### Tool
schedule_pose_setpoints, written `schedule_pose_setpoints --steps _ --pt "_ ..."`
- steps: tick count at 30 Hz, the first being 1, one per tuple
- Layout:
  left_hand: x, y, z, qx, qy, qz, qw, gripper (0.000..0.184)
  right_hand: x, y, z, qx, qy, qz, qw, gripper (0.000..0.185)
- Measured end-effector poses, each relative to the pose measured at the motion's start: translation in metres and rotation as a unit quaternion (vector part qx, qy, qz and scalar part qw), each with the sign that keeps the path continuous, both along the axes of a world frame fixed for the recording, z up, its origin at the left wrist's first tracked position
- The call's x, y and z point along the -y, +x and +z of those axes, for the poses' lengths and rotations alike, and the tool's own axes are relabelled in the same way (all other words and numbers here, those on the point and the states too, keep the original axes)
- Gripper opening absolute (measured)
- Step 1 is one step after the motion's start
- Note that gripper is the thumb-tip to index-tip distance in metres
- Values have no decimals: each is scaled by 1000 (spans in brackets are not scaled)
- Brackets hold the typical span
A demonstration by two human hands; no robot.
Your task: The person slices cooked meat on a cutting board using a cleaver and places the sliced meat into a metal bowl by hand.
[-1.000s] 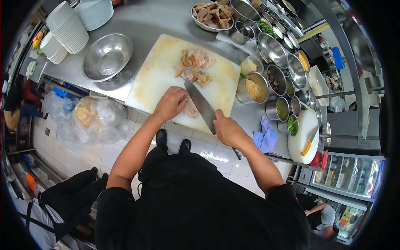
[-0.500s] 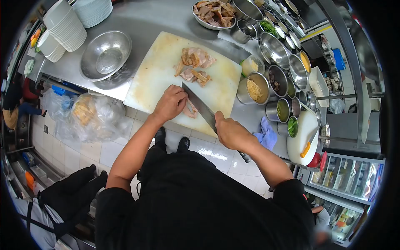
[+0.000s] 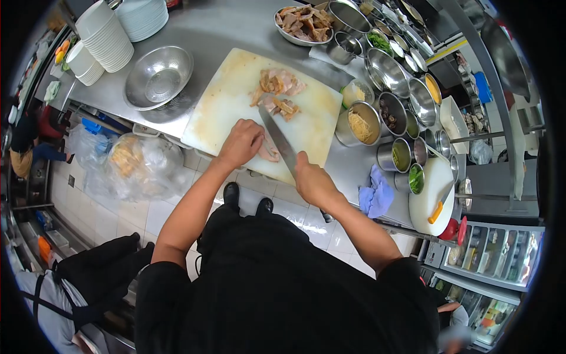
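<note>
I observe the left hand (image 3: 242,143), fingers curled, holding down a meat strip (image 3: 270,151) near the close edge of the cutting board (image 3: 206,115), presumably to steady it. The right hand (image 3: 315,182) wraps firmly around the knife (image 3: 278,140), likely for control. Meat pieces (image 3: 284,81) lie beyond.

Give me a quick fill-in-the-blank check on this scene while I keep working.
1. With the left hand at a piece of meat on the cutting board, the ____ hand holds the large knife.
2. The smaller knife has a handle coloured ____.
3. In the picture, the stacked white bowls stand to the ____ of the cutting board.

Missing words: right; orange; left.
</note>
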State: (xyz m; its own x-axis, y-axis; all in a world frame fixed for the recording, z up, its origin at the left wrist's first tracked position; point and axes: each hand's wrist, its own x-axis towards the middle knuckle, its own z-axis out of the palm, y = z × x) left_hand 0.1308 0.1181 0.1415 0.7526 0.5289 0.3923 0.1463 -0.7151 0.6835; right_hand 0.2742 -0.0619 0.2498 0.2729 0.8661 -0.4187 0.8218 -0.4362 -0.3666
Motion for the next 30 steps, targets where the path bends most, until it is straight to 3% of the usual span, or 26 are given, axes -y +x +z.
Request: schedule_pose_setpoints --steps 4,6,8,12,18,25,30 --pt "8 -17 5 49 -60 34 996 10 9 0 26 -10 -27 -37 999 19" --pt "12 -24 7 45 22 11 999 10 13 -6 50 5 -51 -30 998 20" --pt "14 -22 3 28 29 -7 999 12 16 -9 62 8 -64 12 998 21" --pt "16 -18 3 -22 53 -18 998 17 26 -14 31 20 -39 44 998 19" --pt "9 -24 3 -16 86 -45 995 21 28 -18 6 10 -21 -6 1000 20" --pt "21 -29 3 2 40 -64 997 20 27 -13 44 4 -37 -9 999 17" --pt "30 -21 -4 20 45 -9 999 15 19 -25 50 14 -94 33 995 20"
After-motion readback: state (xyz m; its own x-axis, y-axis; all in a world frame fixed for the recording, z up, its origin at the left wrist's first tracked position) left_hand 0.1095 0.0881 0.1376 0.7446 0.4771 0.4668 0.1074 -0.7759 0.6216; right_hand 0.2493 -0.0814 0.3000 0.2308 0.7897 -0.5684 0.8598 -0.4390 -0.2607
